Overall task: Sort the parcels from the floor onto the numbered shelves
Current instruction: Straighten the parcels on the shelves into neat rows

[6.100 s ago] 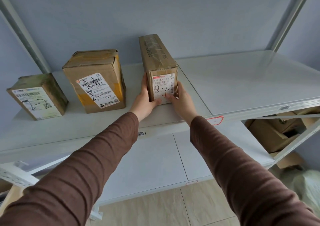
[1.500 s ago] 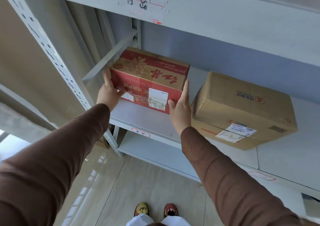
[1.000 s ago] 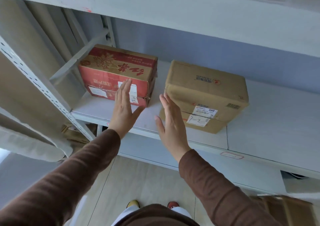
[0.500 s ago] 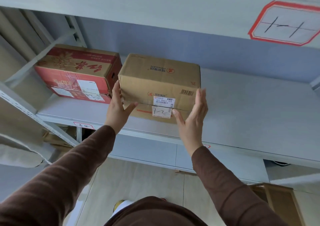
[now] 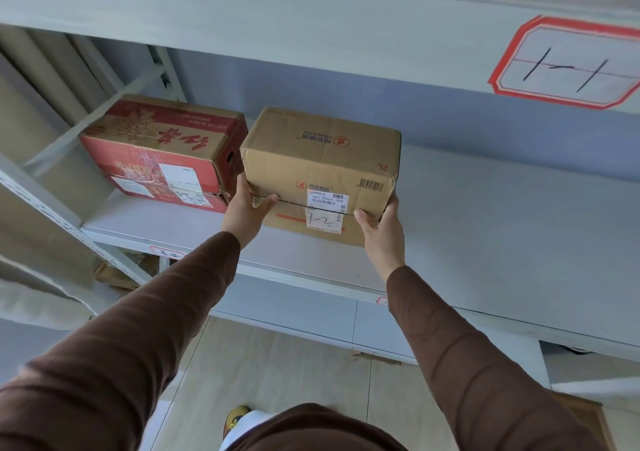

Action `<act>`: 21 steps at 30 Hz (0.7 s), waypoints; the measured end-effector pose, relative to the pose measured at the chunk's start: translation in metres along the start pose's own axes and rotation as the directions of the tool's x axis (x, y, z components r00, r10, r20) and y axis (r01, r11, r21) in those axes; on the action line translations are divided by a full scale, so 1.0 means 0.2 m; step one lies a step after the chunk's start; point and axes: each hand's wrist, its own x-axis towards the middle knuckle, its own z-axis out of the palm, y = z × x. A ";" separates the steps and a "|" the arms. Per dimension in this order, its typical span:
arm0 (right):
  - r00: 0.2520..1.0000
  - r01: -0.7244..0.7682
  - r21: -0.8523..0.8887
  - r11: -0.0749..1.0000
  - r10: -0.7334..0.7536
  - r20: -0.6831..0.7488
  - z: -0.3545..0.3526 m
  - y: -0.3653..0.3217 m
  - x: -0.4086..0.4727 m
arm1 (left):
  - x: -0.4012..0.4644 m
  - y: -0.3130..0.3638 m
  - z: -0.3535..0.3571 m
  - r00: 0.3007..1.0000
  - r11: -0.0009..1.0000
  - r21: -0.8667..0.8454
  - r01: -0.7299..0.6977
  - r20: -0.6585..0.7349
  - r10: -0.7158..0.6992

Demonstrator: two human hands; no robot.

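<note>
A brown cardboard parcel (image 5: 322,159) with a label marked "1-2" sits on the grey shelf (image 5: 485,229). My left hand (image 5: 247,210) grips its lower left front corner. My right hand (image 5: 381,229) grips its lower right front corner. Immediately left of it, a red printed parcel (image 5: 156,145) rests on the same shelf, almost touching the brown one. Both sleeves are brown.
The shelf board above carries a red-bordered tag reading "1-1" (image 5: 568,66). A slotted metal upright (image 5: 52,208) and a diagonal brace stand at the left. A lower shelf (image 5: 311,319), tiled floor and cardboard pieces lie below. The shelf to the right of the brown parcel is bare.
My open hands moved from the red parcel to the brown one and closed on its two front corners. The view shifted right.
</note>
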 end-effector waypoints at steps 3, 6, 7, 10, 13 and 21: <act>1.000 -0.005 -0.012 1.000 0.005 -0.004 0.01 -0.01 0.04 | 0.04 0.01 0.00 1.000 1.000 0.020 0.014 0.008 -0.014; 1.000 0.001 -0.016 1.000 -0.001 0.001 0.01 0.00 0.04 | 0.04 0.00 0.00 0.999 0.999 0.013 0.030 0.017 -0.030; 1.000 -0.005 -0.012 1.000 0.005 0.007 0.02 0.00 0.04 | 0.03 0.00 0.00 0.999 0.999 0.004 0.037 0.019 -0.037; 0.999 -0.028 0.020 0.999 0.027 0.029 0.01 0.02 0.03 | -0.01 0.01 -0.01 0.997 0.998 0.006 0.070 0.028 -0.070; 1.000 -0.011 0.025 1.000 0.011 0.008 -0.02 -0.01 0.00 | -0.06 0.02 -0.01 0.995 0.994 0.034 0.101 0.011 -0.101; 0.970 0.235 -0.119 0.965 -0.240 -0.029 -0.25 -0.19 -0.21 | -0.30 0.21 -0.11 0.997 0.989 0.146 0.019 -0.076 -0.008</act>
